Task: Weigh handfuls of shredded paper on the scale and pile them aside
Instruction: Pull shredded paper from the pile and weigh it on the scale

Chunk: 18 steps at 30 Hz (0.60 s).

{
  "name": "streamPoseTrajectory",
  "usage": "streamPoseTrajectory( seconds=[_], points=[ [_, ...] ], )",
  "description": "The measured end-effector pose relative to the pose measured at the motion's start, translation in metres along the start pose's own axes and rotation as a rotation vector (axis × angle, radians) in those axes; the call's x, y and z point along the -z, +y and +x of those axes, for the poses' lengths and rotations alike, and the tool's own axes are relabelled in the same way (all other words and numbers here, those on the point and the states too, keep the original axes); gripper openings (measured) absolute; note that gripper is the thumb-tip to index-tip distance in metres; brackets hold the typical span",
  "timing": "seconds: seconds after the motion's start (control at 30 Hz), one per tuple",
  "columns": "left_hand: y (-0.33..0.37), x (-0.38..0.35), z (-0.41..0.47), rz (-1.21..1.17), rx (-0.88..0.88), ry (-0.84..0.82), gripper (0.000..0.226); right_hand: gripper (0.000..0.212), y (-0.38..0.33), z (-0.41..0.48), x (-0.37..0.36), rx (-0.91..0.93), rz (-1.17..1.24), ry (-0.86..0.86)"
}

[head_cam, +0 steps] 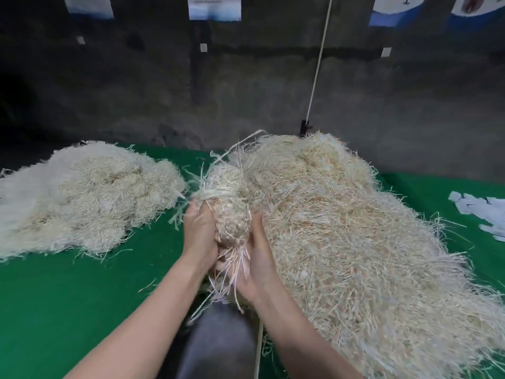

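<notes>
Since the shredded paper clump (231,199) looks light, springy and prone to shedding, we cup its middle with left hand (197,232) and right hand (259,255), both curled round it, fingertips probably buried.

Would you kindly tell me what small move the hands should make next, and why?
Probably lower the bundle onto the grey surface just below, seemingly the scale: left hand and right hand grip it together beside the big pile, so weighing comes next.
</notes>
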State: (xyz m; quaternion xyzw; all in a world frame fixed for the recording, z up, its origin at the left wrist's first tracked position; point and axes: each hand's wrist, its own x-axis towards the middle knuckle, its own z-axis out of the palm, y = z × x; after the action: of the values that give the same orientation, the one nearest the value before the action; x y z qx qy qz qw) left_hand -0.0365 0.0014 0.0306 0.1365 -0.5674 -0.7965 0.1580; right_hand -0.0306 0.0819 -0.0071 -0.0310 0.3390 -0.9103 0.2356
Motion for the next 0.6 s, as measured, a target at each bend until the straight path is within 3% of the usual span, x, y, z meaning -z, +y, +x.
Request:
streamPoseTrajectory(
  seconds=[0.1,0.2,0.3,0.37,0.47,0.53,0.6],
  points=[
    [-0.038,0.032,-0.021,0.190,-0.029,-0.011,0.029,0.095,0.028,-0.003,0.003,0.032,-0.022,0.150],
    [-0.064,0.069,-0.031,0.269,0.144,-0.129,0.021,0.105,0.039,-0.007,0.024,-0.008,-0.178,0.425],
    [-0.070,0.103,-0.030,0.387,0.288,-0.183,0.013,0.102,0.048,-0.014,0.039,0.019,-0.371,0.564],
    [-0.070,0.113,-0.025,0.332,0.304,-0.099,0.021,0.094,0.058,-0.017,0.042,0.028,-0.501,0.564],
    [-0.062,0.118,-0.015,0.262,0.269,0.045,0.051,0.059,0.064,-0.018,0.042,0.089,-0.658,0.538],
    [-0.054,0.119,-0.008,0.144,0.310,-0.114,0.078,0.054,0.061,-0.019,0.039,0.129,-0.759,0.499],
    [-0.051,0.112,-0.010,0.062,0.403,-0.360,0.085,0.056,0.058,-0.020,0.033,0.157,-0.850,0.393]
  ],
)
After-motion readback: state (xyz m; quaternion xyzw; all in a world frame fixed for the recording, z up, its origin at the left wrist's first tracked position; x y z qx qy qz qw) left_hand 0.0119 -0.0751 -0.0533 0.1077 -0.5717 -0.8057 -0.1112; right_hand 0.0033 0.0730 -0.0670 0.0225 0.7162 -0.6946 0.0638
